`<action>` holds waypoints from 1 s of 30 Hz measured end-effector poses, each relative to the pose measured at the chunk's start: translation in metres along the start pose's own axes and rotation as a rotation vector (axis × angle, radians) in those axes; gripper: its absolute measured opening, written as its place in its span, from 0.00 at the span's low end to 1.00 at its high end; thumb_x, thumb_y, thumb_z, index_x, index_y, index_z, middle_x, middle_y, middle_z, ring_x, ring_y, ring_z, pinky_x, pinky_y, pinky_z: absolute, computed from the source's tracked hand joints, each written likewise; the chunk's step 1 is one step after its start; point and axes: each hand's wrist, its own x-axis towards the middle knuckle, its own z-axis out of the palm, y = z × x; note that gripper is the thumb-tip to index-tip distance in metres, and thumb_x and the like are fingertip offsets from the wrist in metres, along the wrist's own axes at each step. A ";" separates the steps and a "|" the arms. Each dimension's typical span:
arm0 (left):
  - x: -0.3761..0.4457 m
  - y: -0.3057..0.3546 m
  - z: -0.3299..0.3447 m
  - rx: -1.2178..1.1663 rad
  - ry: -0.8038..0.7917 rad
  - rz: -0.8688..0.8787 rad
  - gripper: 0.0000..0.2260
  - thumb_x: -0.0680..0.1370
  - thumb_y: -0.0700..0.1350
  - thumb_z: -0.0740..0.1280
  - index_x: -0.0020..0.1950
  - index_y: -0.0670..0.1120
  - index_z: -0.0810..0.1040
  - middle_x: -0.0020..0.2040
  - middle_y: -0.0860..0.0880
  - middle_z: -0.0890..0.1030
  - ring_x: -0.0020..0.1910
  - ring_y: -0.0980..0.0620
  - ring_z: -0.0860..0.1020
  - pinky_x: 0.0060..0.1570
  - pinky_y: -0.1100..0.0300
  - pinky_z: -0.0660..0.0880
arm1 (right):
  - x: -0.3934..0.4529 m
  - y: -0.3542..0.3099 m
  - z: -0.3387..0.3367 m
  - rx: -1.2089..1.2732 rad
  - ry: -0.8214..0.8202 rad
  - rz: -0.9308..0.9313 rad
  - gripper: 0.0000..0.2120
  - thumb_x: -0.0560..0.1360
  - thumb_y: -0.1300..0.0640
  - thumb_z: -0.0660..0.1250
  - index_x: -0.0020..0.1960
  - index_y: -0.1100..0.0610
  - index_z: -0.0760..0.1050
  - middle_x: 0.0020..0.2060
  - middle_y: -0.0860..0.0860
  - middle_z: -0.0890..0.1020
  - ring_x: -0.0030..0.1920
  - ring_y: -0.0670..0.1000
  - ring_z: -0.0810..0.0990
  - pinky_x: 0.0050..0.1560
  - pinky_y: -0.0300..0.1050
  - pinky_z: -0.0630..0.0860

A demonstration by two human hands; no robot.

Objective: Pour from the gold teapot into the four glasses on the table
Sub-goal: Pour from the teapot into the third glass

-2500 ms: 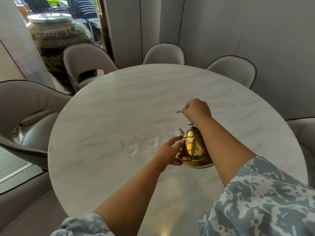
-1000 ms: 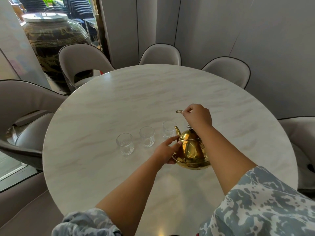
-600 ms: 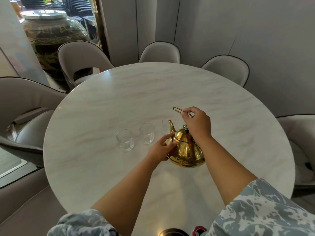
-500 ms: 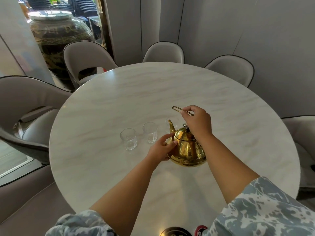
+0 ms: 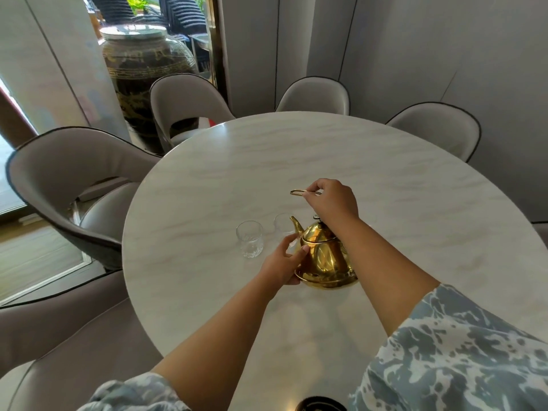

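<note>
The gold teapot hangs just above the near-centre of the round marble table, tipped with its spout aimed left and away, right at the rim of a small clear glass partly hidden behind it. My right hand is closed around the thin wire handle, carrying the weight from above, while my left hand is cupped with fingers spread against the pot's left flank, apparently to steady the tilt so the stream lands true. A second, empty-looking glass stands just to the left, next in line, I judge. The other glasses are not clear to see here; a faint outline right of my wrist may be one. Whether liquid is running, I cannot tell. Grey padded chairs ring the table's far side, and a large dark jar stands beyond them at the far left.
</note>
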 end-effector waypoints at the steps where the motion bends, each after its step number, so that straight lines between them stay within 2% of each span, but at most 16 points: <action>1: -0.001 0.000 0.000 -0.013 0.002 -0.011 0.23 0.79 0.58 0.64 0.73 0.57 0.66 0.58 0.44 0.81 0.53 0.43 0.84 0.53 0.48 0.83 | 0.002 -0.002 0.001 -0.015 -0.008 0.004 0.10 0.77 0.51 0.68 0.53 0.55 0.82 0.39 0.50 0.82 0.37 0.50 0.78 0.32 0.40 0.72; 4: -0.002 0.001 -0.004 -0.040 -0.010 -0.052 0.23 0.79 0.58 0.64 0.72 0.54 0.69 0.56 0.47 0.80 0.48 0.46 0.84 0.50 0.53 0.83 | 0.008 -0.007 0.006 -0.056 -0.022 0.016 0.09 0.77 0.52 0.67 0.52 0.56 0.82 0.42 0.52 0.84 0.40 0.51 0.79 0.38 0.43 0.75; 9: -0.004 0.003 -0.006 -0.066 -0.025 -0.058 0.22 0.79 0.58 0.64 0.71 0.53 0.71 0.60 0.44 0.79 0.48 0.46 0.84 0.50 0.53 0.83 | 0.016 -0.012 0.007 -0.105 -0.046 0.034 0.10 0.77 0.54 0.67 0.52 0.57 0.83 0.46 0.55 0.86 0.46 0.56 0.83 0.39 0.42 0.72; 14: -0.004 0.002 -0.003 -0.063 -0.041 -0.047 0.23 0.79 0.58 0.63 0.72 0.51 0.71 0.63 0.42 0.80 0.46 0.45 0.83 0.50 0.52 0.83 | 0.020 -0.013 0.007 -0.137 -0.074 0.053 0.10 0.77 0.56 0.66 0.52 0.58 0.83 0.44 0.56 0.86 0.41 0.55 0.80 0.36 0.41 0.69; 18: -0.003 0.002 -0.002 -0.065 -0.038 -0.049 0.23 0.79 0.58 0.63 0.72 0.51 0.71 0.61 0.44 0.80 0.47 0.45 0.84 0.51 0.51 0.83 | 0.021 -0.011 0.006 -0.142 -0.095 0.058 0.10 0.77 0.55 0.66 0.51 0.59 0.84 0.42 0.56 0.86 0.43 0.57 0.83 0.34 0.41 0.70; 22: -0.004 0.003 0.000 -0.057 -0.038 -0.049 0.23 0.80 0.58 0.62 0.73 0.51 0.70 0.58 0.45 0.80 0.47 0.45 0.84 0.50 0.52 0.83 | 0.022 -0.011 0.005 -0.142 -0.102 0.054 0.10 0.77 0.55 0.67 0.52 0.58 0.84 0.43 0.56 0.86 0.44 0.57 0.83 0.37 0.42 0.71; 26: -0.004 0.003 0.002 -0.048 -0.035 -0.054 0.23 0.80 0.58 0.62 0.73 0.51 0.70 0.62 0.43 0.80 0.51 0.42 0.84 0.51 0.51 0.83 | 0.021 -0.010 0.005 -0.143 -0.111 0.057 0.09 0.77 0.55 0.67 0.52 0.58 0.84 0.44 0.56 0.86 0.45 0.57 0.83 0.37 0.42 0.72; 30: -0.005 0.004 0.002 -0.045 -0.035 -0.053 0.23 0.80 0.58 0.62 0.73 0.51 0.70 0.62 0.43 0.80 0.52 0.42 0.85 0.51 0.51 0.83 | 0.021 -0.012 0.003 -0.154 -0.117 0.046 0.09 0.77 0.55 0.67 0.50 0.59 0.83 0.43 0.56 0.86 0.44 0.57 0.84 0.37 0.42 0.73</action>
